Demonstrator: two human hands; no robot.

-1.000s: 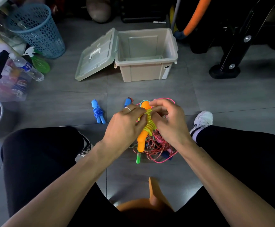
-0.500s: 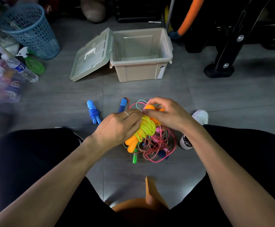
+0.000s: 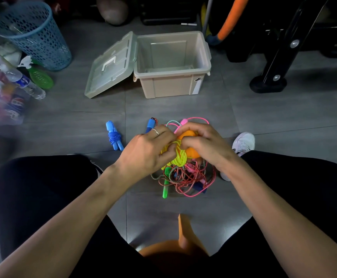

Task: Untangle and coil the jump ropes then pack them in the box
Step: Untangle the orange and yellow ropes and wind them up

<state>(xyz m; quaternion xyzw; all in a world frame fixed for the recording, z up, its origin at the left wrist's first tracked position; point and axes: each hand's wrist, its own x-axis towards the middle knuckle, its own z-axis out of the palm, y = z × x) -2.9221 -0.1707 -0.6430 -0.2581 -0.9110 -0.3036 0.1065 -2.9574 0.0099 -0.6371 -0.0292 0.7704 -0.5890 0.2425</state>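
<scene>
My left hand (image 3: 147, 151) and my right hand (image 3: 201, 141) meet over a yellow-green jump rope (image 3: 178, 157) wound round its orange handles (image 3: 191, 152). The left fingers pinch the yellow cord; the right hand grips the orange handles. Under them lies a tangled heap of pink, red and teal ropes (image 3: 185, 179) with a green handle (image 3: 165, 190) sticking out. A blue rope (image 3: 114, 138), coiled round its handles, lies on the floor to the left. The beige box (image 3: 172, 85) stands open farther back, nothing visible inside, its lid (image 3: 111, 65) hinged down to the left.
A blue mesh basket (image 3: 33, 35), a water bottle (image 3: 23, 83) and a clear bin (image 3: 1, 103) crowd the left side. A black equipment stand (image 3: 270, 81) is at the right. My legs and a white shoe (image 3: 244, 142) flank the heap.
The orange-handled bundle has turned from upright to lying nearly end-on toward me. My hands have closed in tighter around it and the yellow cord is bunched between them.
</scene>
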